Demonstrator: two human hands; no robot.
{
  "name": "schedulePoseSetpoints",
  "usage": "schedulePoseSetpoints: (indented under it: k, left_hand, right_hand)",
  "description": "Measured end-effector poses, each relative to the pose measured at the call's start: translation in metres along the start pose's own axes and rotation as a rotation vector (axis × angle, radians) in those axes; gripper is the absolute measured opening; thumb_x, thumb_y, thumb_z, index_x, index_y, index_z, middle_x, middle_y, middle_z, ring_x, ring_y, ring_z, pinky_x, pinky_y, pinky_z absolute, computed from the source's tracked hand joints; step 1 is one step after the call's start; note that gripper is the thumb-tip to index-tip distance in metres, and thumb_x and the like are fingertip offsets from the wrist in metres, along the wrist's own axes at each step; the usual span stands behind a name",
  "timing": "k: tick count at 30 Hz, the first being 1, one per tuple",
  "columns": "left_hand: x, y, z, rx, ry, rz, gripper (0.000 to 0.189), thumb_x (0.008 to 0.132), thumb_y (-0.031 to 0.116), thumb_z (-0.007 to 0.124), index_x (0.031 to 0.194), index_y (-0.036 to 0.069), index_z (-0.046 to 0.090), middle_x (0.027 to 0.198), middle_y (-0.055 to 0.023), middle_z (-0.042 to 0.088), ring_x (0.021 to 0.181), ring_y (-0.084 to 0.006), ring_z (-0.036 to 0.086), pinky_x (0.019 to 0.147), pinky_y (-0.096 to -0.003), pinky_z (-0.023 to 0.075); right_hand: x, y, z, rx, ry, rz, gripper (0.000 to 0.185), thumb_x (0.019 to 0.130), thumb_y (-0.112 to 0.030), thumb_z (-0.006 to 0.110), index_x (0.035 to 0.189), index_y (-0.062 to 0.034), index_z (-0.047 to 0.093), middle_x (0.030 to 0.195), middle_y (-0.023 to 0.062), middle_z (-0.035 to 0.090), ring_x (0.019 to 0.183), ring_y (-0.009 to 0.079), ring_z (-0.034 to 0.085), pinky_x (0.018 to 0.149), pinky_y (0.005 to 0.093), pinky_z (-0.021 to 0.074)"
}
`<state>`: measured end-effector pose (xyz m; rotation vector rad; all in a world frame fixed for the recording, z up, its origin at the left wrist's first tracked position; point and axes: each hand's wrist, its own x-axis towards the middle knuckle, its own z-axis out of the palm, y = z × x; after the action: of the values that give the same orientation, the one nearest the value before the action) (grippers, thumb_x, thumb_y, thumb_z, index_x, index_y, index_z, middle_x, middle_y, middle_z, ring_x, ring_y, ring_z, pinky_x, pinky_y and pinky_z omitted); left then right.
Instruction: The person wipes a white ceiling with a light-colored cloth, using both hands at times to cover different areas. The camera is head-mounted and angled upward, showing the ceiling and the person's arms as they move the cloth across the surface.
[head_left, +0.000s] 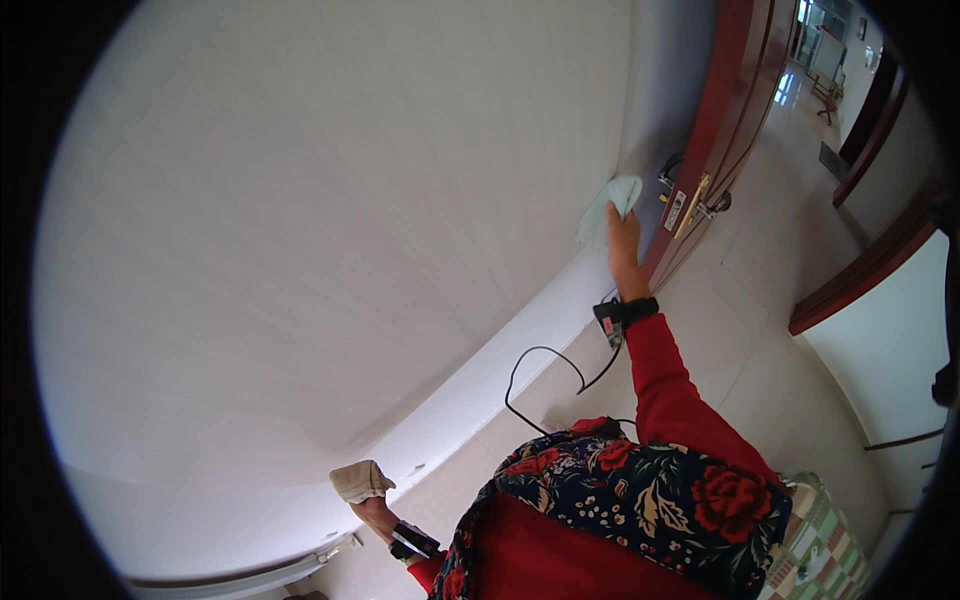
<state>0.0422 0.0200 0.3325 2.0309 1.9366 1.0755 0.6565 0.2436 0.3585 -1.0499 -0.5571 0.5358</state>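
My right hand (624, 236) is raised at the right, holding a pale blue-green cloth (600, 217) against the light wall panel (360, 225), close to its right edge and beside the door. At the lower left my left hand (373, 510) is wrapped about a folded beige cloth (358, 481); whether that cloth touches the panel I cannot tell. Each wrist carries a black strap with a small device, and a black cable (517, 375) runs from the right one to my body.
A dark red door (731, 97) with a metal lock and handles (694, 206) stands open at the right. Beyond it lie a tiled floor (750, 285), a dark mat (834, 161) and a wooden stand. A green checked fabric (817, 544) is at the lower right, and a grey rail (262, 577) at the lower left.
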Motion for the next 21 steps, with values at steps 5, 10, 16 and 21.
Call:
schedulePoseSetpoints:
  k: [5,10,16,21]
  left_hand:
    - [0.008,0.020,-0.010,0.490,-0.006,0.097,0.022,0.072,0.010,0.060,0.068,0.014,0.039,0.064,-0.0006,0.034,0.056,-0.0127,0.038,0.051,-0.0294,0.0267]
    - [-0.001,0.013,-0.004,0.022,0.098,0.084,0.028,0.079,0.023,0.056,0.068,0.014,0.032,0.061,-0.0034,0.032,0.056,-0.0160,0.034,0.051,-0.0324,0.0268]
    - [0.000,-0.057,0.000,-0.093,0.023,-0.039,0.036,0.076,0.037,0.055,0.068,0.015,0.028,0.062,-0.0043,0.028,0.057,-0.0192,0.033,0.053,-0.0352,0.0267]
    - [0.000,-0.088,0.003,0.036,0.025,-0.048,0.039,0.073,0.043,0.057,0.063,0.017,0.029,0.059,-0.0060,0.031,0.055,-0.0209,0.034,0.054,-0.0367,0.0262]
  right_hand:
    - [-0.031,0.048,0.001,0.005,-0.003,0.121,0.045,0.097,-0.027,0.056,0.129,0.0050,0.054,0.114,0.0155,0.064,0.101,0.0244,0.060,0.088,0.0355,0.0468]
    - [-0.048,0.064,0.006,0.135,-0.066,0.354,0.042,0.096,-0.025,0.058,0.126,0.0036,0.056,0.110,0.0123,0.064,0.095,0.0214,0.060,0.083,0.0348,0.0482]
    - [0.009,0.012,-0.001,0.173,0.003,0.160,0.042,0.093,-0.026,0.061,0.122,0.0037,0.058,0.104,0.0111,0.064,0.090,0.0195,0.060,0.079,0.0349,0.0495]
    - [0.041,-0.096,0.014,0.171,-0.036,-0.143,0.040,0.097,-0.025,0.058,0.125,0.0029,0.058,0.106,0.0092,0.064,0.095,0.0172,0.059,0.085,0.0336,0.0476]
